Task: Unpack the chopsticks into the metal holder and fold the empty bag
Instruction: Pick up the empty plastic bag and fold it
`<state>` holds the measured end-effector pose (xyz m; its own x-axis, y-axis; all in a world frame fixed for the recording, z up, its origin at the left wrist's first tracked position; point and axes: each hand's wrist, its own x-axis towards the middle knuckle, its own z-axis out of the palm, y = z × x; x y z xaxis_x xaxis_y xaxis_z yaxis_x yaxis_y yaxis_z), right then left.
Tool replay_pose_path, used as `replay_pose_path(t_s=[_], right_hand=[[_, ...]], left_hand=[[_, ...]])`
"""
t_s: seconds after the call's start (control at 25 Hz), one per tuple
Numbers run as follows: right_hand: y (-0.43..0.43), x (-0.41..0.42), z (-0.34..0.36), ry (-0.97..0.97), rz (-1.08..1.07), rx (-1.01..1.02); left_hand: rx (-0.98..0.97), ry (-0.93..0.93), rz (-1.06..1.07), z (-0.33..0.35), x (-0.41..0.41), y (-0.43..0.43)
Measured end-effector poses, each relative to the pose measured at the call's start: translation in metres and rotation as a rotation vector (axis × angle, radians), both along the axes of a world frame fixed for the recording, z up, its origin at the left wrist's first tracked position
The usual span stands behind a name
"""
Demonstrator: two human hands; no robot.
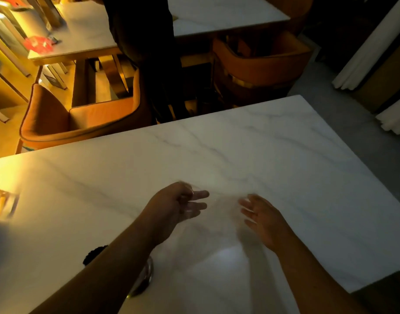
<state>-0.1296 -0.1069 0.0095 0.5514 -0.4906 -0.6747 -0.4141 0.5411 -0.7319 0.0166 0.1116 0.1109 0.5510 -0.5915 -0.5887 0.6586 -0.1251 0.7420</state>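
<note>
A clear, empty plastic bag (219, 214) lies faint and blurred on the white marble table (285, 166), between my two hands. My left hand (176, 207) is at the bag's left edge, and its fingers seem to pinch the plastic. At the bag's right edge my right hand (262, 218) has its fingers spread, touching or just above the bag. The metal holder (147, 275) stands under my left forearm and is mostly hidden. Dark chopstick ends (93, 254) show on the forearm's other side.
A glass ashtray (2, 205) sits at the table's left edge. Beyond the far edge are orange chairs (81, 118), a person in dark clothes (147, 53), and other tables, one with a red ashtray (38, 44). White curtains (371, 48) hang at the right.
</note>
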Motion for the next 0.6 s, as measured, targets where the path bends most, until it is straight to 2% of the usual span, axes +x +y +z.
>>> replay_pose_path(t_s=[0.08,0.16,0.28,0.4,0.6], right_hand=[[0.011,-0.005,0.03,-0.142,-0.069,0.045],[0.028,-0.016,0.07,-0.269,-0.087,-0.007],[0.051,-0.044,0.123,-0.36,-0.035,-0.214],[0.065,-0.079,0.162,-0.217,0.038,-0.592],[0.076,-0.148,0.2,-0.04,0.001,-0.818]], left_hand=[[-0.029,-0.018,-0.03,0.022,0.001,0.021],[-0.023,-0.074,-0.049,0.043,0.002,0.047],[-0.001,-0.192,-0.033,0.066,0.002,0.078],[0.057,-0.404,-0.026,0.078,0.001,0.091],[0.114,-0.777,-0.229,0.091,-0.016,0.078]])
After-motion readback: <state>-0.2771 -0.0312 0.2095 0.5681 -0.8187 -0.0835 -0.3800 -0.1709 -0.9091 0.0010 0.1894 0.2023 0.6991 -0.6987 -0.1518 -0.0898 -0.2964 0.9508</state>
